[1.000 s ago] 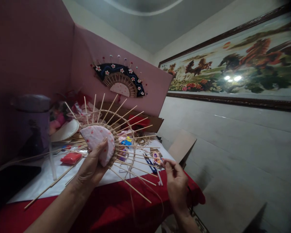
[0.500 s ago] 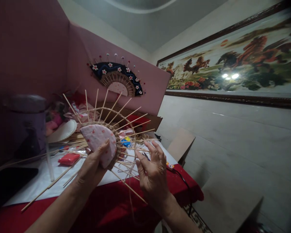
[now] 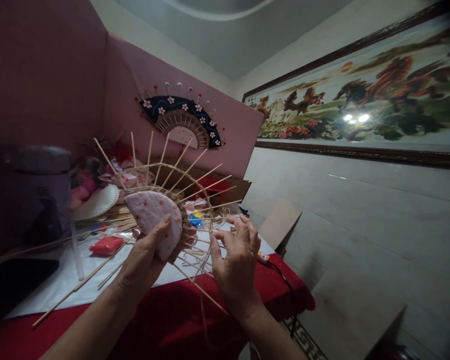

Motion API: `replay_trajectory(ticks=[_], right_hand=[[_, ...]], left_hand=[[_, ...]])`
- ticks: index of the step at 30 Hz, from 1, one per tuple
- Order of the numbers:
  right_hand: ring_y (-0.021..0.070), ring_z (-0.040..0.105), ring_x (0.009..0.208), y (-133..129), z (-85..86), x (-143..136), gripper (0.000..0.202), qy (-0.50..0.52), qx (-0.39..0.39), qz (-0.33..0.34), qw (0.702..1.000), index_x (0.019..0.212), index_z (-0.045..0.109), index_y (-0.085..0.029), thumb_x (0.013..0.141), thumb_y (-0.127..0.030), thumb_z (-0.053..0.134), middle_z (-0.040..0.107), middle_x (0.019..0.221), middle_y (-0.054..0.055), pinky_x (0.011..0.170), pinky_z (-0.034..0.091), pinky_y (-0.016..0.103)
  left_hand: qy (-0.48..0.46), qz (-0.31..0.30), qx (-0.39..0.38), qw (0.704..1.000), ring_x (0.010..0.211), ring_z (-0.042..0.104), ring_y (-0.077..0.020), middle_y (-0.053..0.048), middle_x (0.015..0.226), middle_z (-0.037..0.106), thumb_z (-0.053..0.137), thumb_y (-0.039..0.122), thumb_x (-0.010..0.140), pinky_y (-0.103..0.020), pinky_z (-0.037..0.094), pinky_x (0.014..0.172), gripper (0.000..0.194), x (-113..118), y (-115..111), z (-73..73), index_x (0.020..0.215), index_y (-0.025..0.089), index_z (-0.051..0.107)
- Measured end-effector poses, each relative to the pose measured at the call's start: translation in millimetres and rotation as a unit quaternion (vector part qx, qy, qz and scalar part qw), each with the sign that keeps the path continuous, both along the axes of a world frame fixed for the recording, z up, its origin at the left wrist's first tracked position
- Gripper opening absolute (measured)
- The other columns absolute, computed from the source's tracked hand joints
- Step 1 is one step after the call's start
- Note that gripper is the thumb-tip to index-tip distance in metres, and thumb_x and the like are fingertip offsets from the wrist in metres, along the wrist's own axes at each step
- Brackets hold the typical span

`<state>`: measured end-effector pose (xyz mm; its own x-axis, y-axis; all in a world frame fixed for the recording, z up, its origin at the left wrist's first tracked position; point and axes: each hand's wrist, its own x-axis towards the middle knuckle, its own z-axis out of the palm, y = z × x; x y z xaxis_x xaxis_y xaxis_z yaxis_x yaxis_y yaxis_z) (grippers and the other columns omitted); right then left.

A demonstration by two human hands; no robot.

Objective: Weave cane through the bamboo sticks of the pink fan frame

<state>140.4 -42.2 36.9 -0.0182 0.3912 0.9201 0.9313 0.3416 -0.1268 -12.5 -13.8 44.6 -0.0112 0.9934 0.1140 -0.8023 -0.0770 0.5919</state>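
My left hand [image 3: 144, 260] grips a half-made fan [image 3: 161, 220] by its pink flowered fabric half-disc, thumb pressed on the cloth. Thin wooden sticks radiate from the disc, with a band of woven straw around it. My right hand [image 3: 234, 262] is raised at the fan's right side, fingers spread among the lower sticks. A thin straw strand [image 3: 202, 305] hangs down from the weave near it; whether the fingers pinch it I cannot tell.
A red-clothed table [image 3: 180, 320] carries a white sheet [image 3: 60, 285], a red pad [image 3: 107, 245], a paper plate [image 3: 97, 202], loose sticks and a purple jar [image 3: 41, 190]. A finished black fan [image 3: 182, 117] hangs on the pink board. A black cable [image 3: 285, 285] runs off the table's right edge.
My right hand rose from low at the table's right edge to the fan's sticks, then shifted slightly up and right. The fan tilted a little in my left hand.
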Motion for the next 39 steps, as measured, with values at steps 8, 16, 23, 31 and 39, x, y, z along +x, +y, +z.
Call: replay_trajectory(ticks=[8, 16, 23, 31, 39], right_hand=[[0.0279, 0.038, 0.122, 1, 2.4, -2, 0.007, 0.014, 0.016, 0.027, 0.999, 0.075, 0.059, -0.017, 0.079, -0.014, 0.055, 0.057, 0.111, 0.011, 0.101, 0.031, 0.049], [0.0269, 0.042, 0.118, 3, 0.1, 0, 0.007, 0.003, -0.002, 0.039, 0.999, 0.078, 0.060, -0.017, 0.082, -0.015, 0.054, 0.057, 0.111, 0.011, 0.099, 0.033, 0.048], [0.0268, 0.042, 0.118, 1, -2.0, 1, 0.012, -0.001, 0.021, 0.038, 0.999, 0.088, 0.065, -0.022, 0.084, -0.015, 0.056, 0.057, 0.115, 0.008, 0.098, 0.033, 0.050], [0.0272, 0.046, 0.115, -22, -3.8, 8, 0.019, 0.014, 0.075, 0.069, 0.995, 0.096, 0.064, -0.022, 0.083, -0.011, 0.055, 0.057, 0.114, 0.009, 0.096, 0.036, 0.051], [0.0177, 0.059, 0.076, -42, -37.3, 38, 0.016, 0.478, -0.035, 0.235, 0.846, 0.081, 0.060, -0.022, 0.086, -0.036, 0.054, 0.060, 0.078, 0.001, 0.078, 0.045, 0.035]], left_hand=[[0.031, 0.005, 0.026, 0.999, 0.074, 0.070, -0.0208, -0.011, 0.088, 0.072, 0.064, 0.011, 0.076, -0.034, 0.060, 0.070, 0.019, 0, 0, -2.8, 0.095, 0.011, 0.066], [0.028, 0.007, 0.017, 0.999, 0.070, 0.070, -0.0205, -0.011, 0.083, 0.073, 0.062, 0.010, 0.076, -0.034, 0.060, 0.067, 0.016, 0, -1, -0.7, 0.091, 0.010, 0.067], [0.016, 0.005, 0.018, 1.000, 0.070, 0.069, -0.0209, -0.011, 0.088, 0.072, 0.061, 0.009, 0.077, -0.034, 0.061, 0.065, 0.017, 1, 1, -0.4, 0.093, 0.010, 0.067], [-0.043, -0.003, -0.040, 0.998, 0.065, 0.068, -0.0154, -0.006, 0.079, 0.072, 0.057, 0.009, 0.080, -0.027, 0.061, 0.063, 0.012, -2, 2, 1.8, 0.086, 0.013, 0.067], [-0.054, -0.004, -0.043, 0.998, 0.061, 0.068, -0.0162, -0.006, 0.073, 0.072, 0.052, 0.010, 0.083, -0.029, 0.060, 0.064, 0.015, -4, 4, 5.4, 0.089, 0.012, 0.066]])
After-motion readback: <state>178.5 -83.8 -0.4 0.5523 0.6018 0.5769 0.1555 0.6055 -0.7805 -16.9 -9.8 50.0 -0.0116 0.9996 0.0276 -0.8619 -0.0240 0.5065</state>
